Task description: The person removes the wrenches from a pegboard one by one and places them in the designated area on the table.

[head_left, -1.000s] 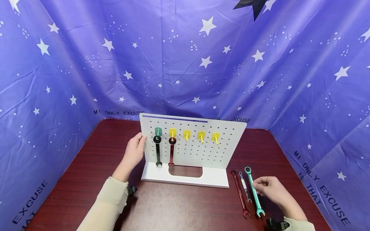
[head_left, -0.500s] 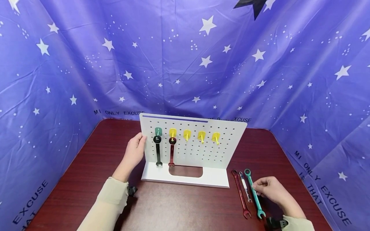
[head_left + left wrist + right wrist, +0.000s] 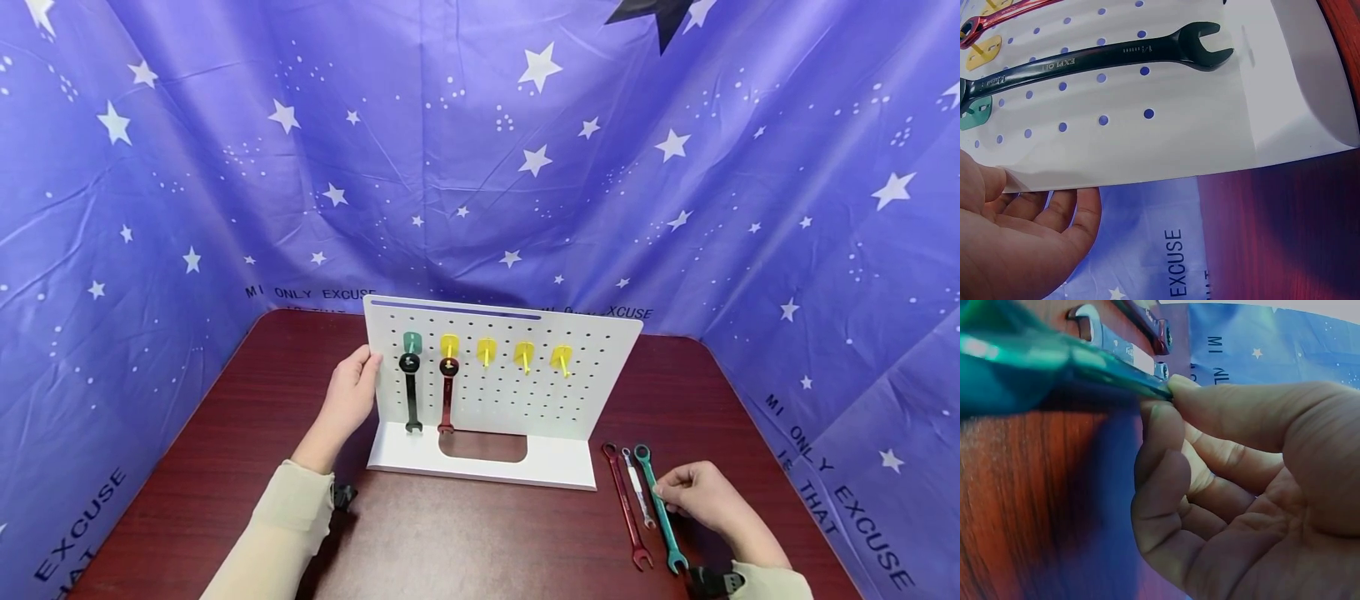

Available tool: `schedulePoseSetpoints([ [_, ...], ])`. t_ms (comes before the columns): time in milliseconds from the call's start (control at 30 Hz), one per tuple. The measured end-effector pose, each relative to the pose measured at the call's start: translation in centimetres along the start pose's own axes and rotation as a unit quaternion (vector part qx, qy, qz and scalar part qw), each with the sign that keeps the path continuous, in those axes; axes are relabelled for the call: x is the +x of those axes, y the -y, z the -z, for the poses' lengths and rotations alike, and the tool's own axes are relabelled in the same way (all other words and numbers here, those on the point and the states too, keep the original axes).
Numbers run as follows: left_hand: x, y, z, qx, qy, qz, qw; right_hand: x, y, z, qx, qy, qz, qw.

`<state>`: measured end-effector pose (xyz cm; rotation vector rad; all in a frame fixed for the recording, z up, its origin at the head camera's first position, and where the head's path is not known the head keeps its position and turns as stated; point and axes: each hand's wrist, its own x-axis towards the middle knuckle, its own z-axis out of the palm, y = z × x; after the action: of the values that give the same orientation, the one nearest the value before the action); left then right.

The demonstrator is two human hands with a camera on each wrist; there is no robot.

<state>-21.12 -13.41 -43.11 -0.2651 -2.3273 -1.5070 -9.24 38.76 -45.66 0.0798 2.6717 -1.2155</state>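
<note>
My left hand grips the left edge of a white pegboard, thumb on the front and fingers behind, as the left wrist view shows. A black wrench hangs near that hand from a green hook. Beside it a red wrench hangs from a yellow hook. At the right of the table my right hand pinches the shaft of a green wrench between thumb and fingertips. The right wrist view shows the green wrench close to the camera, blurred at its near end.
Left of the green wrench lie a small silver wrench and another red wrench on the dark red table. Three more yellow hooks, one of them the rightmost hook, hold nothing. A blue star-printed curtain surrounds the table.
The green wrench's ring end has shifted slightly down towards me and its shaft looks darker, as if turned a little in my right hand. My left hand has stayed on the pegboard.
</note>
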Motion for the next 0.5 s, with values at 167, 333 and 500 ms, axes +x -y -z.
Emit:
schedulePoseSetpoints([
  [167,0.02,0.08,0.01,0.003,-0.001,0.0,1.0,0.21,-0.23,-0.08,-0.009,0.0,-0.001,1.0],
  [333,0.17,0.12,-0.03,0.004,0.001,0.002,1.0,0.4,-0.21,-0.15,-0.027,-0.009,-0.012,0.9995],
  [500,0.18,0.22,-0.07,0.003,-0.001,0.001,1.0,0.43,0.05,-0.22,-0.044,-0.02,-0.012,0.9987],
])
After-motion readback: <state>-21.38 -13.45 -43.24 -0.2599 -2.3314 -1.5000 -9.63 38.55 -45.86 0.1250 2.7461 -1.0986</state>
